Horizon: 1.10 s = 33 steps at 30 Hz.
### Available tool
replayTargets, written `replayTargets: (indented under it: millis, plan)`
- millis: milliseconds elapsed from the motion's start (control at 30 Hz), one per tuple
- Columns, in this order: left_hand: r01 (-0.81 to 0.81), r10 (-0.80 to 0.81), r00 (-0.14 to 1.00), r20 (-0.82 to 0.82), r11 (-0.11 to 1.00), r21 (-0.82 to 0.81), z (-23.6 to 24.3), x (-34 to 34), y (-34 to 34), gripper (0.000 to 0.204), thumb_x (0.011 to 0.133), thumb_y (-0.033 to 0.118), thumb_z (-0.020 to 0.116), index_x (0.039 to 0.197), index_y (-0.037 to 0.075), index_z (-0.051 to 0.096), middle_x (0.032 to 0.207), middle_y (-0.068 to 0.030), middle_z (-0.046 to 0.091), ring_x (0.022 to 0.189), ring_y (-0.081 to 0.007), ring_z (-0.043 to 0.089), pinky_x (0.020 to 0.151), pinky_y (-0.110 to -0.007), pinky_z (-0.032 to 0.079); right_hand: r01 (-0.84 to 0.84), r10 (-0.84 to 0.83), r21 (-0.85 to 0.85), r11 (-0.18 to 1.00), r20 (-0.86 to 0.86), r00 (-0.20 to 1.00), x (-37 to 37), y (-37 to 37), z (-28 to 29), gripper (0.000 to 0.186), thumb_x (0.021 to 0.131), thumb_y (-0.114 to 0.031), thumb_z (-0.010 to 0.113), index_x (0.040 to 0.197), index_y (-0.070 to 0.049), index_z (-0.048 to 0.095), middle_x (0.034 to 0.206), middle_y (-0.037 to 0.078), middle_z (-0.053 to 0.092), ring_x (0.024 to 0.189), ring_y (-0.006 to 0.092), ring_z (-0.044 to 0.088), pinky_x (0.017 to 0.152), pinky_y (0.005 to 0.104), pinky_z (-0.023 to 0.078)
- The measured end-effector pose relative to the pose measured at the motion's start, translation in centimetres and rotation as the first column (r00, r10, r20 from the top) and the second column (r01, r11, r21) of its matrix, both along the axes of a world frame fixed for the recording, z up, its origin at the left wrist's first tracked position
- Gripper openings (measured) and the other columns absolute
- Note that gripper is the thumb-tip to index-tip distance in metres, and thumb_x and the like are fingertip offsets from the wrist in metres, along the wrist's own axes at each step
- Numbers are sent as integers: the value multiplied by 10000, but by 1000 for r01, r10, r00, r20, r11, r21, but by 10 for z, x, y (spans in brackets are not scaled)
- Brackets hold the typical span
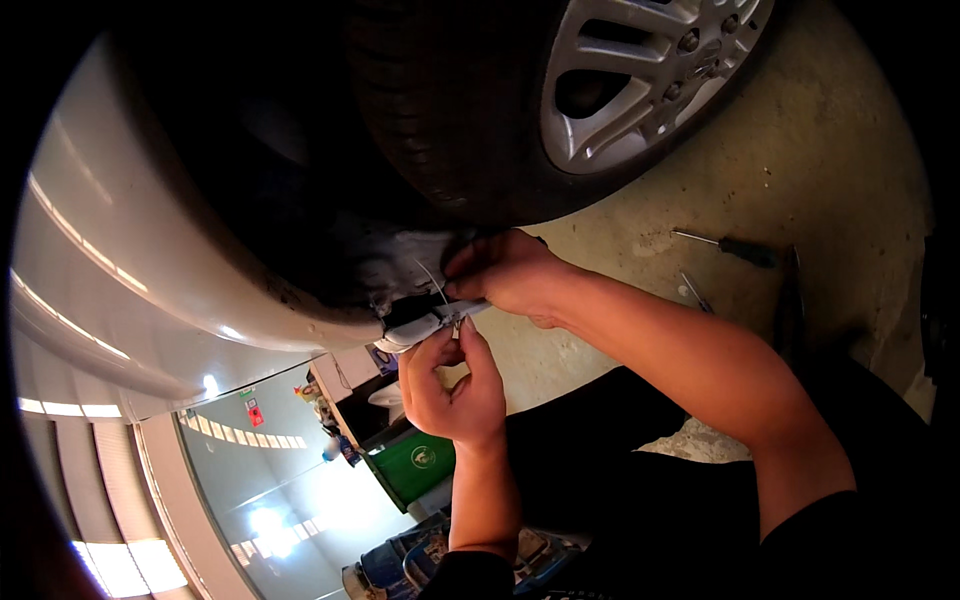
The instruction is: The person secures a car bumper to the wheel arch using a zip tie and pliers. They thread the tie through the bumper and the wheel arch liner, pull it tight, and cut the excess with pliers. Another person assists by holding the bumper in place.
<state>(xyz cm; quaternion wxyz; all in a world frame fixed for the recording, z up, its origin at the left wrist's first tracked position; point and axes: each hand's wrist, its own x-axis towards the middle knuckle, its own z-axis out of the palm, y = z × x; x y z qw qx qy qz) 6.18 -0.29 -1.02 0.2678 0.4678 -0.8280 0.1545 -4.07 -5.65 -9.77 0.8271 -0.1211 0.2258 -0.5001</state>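
Both of my hands work at the lower edge of a car's wheel arch [345, 325], just below the tyre [430, 130]. My left hand [455, 390] is closed in a pinch from below, its thumb and forefinger at a small piece on the edge that I cannot make out. From the right, my right hand [515, 275] reaches in with bent fingers closed at the same edge; their tips are partly hidden in shadow. A thin pale strip [432, 280], like a cable tie or wire, sticks up between the hands. Dark lining shows behind it.
The silver wheel rim [610, 90] is close above. On the concrete floor to the right lie a screwdriver [740, 249], a smaller thin tool [697, 292] and a dark long-shaped tool [792, 300]. A green bin [410, 468] and cluttered shelving stand beyond my left hand.
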Motion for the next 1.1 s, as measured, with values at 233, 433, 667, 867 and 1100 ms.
replayTargets:
  millis: [233,433,667,867,1100]
  plan:
    - [-42,38,988,153,999,21,-3,5,4,138,817,-12,794,777,32,669,680,-15,612,539,-86,515,517,-230,403,34,-35,17,999,29,999,15,-4,-10,183,814,-5,779,991,-8,731,943,91,724,898,178,666,837,311,519]
    - [-171,338,904,-262,848,502,-18,5,28,109,875,28,787,858,8,682,765,-52,685,611,-80,586,559,-221,455,78,-84,122,989,46,995,13,4,-7,191,810,-15,758,999,0,732,929,94,723,886,184,662,814,321,521]
    - [62,642,639,-425,507,860,-23,3,39,156,1002,149,667,1036,0,639,821,-50,658,702,-132,600,676,-285,487,93,-96,-22,995,-226,969,11,1,-6,195,752,-76,742,934,-9,763,869,128,748,774,225,688,745,342,535]
    - [280,736,428,-524,444,851,-29,8,32,130,1018,128,626,1062,7,616,890,-62,656,758,-134,591,714,-274,483,281,-251,114,953,-224,942,27,11,-2,173,769,-111,741,920,-34,773,819,137,747,769,230,702,738,345,537]
    - [280,766,355,-536,459,843,-26,9,23,78,1004,104,611,1018,27,620,888,-45,671,771,-137,598,725,-287,488,338,-346,-85,937,-334,877,22,14,7,169,822,-19,691,985,-2,730,821,83,729,740,149,670,702,318,537]
